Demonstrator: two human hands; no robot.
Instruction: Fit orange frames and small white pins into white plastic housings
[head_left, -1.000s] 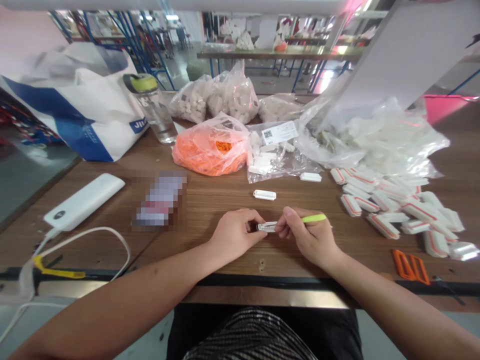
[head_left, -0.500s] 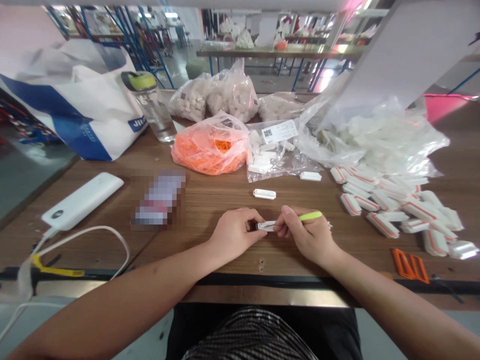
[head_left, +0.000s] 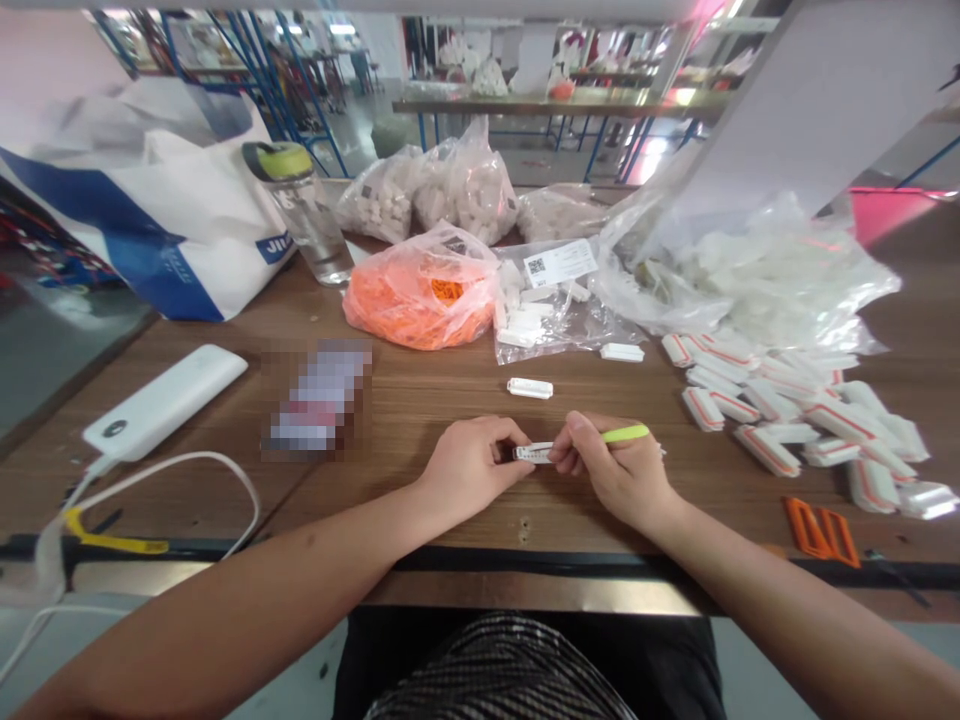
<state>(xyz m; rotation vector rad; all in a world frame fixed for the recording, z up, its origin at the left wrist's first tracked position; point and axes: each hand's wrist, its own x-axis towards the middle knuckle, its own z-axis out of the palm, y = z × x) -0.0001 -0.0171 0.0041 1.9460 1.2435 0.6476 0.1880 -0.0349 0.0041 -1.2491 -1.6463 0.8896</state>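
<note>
My left hand (head_left: 469,467) is closed around one end of a small white plastic piece (head_left: 532,453), just above the wooden table (head_left: 420,400). My right hand (head_left: 619,475) pinches the piece's other end and also grips a thin green-handled tool (head_left: 624,434) that points right. A single white piece (head_left: 529,388) lies on the table just beyond my hands, and another white piece (head_left: 622,352) lies further back.
A pile of white-and-orange pieces (head_left: 795,415) spreads at right beside big clear bags (head_left: 750,270). An orange-filled bag (head_left: 420,295), a small clear bag (head_left: 547,305), a water bottle (head_left: 304,215), a white power bank (head_left: 165,400) with cable and orange clips (head_left: 821,530) are around.
</note>
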